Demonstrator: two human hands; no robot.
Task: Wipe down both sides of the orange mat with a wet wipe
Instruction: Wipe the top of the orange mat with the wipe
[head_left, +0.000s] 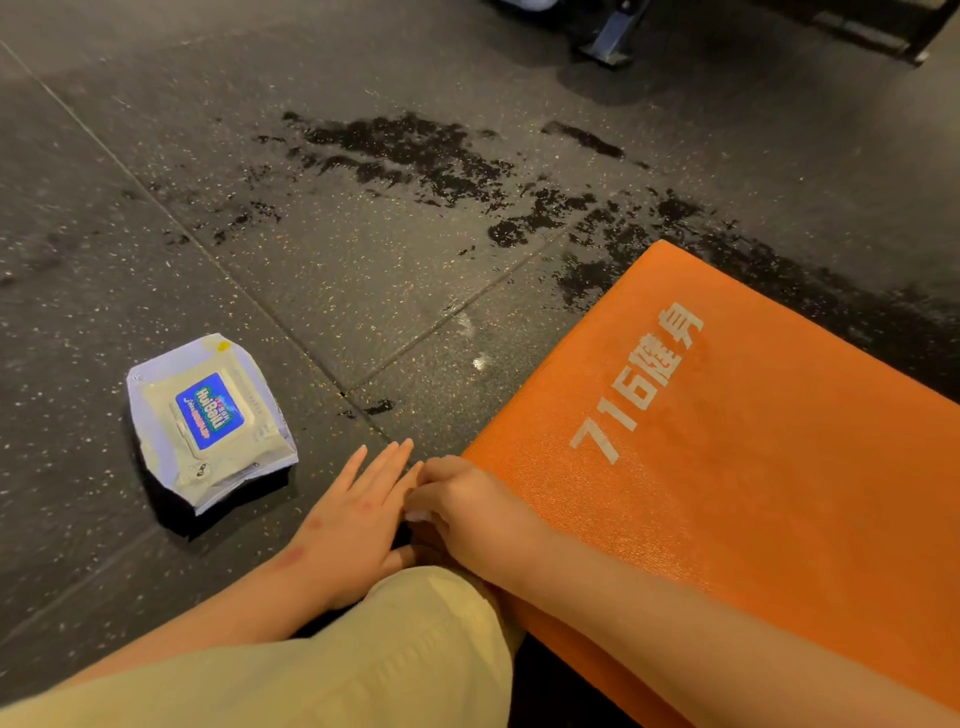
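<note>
The orange mat (753, 467) with white print lies on the dark floor at the right. My right hand (462, 504) sits at the mat's near left corner with its fingers curled. A small white bit of wet wipe (418, 515) peeks out from under the fingers. My left hand (358, 514) lies flat on the floor just left of the right hand, fingers straight and touching it. How much of the wipe is under the right hand is hidden.
A pack of wet wipes (208, 421) lies on the floor to the left of my hands. Wet dark smears (415, 150) mark the speckled rubber floor beyond the mat. My knee in beige trousers (389, 649) fills the bottom. A metal equipment foot (613, 41) stands far back.
</note>
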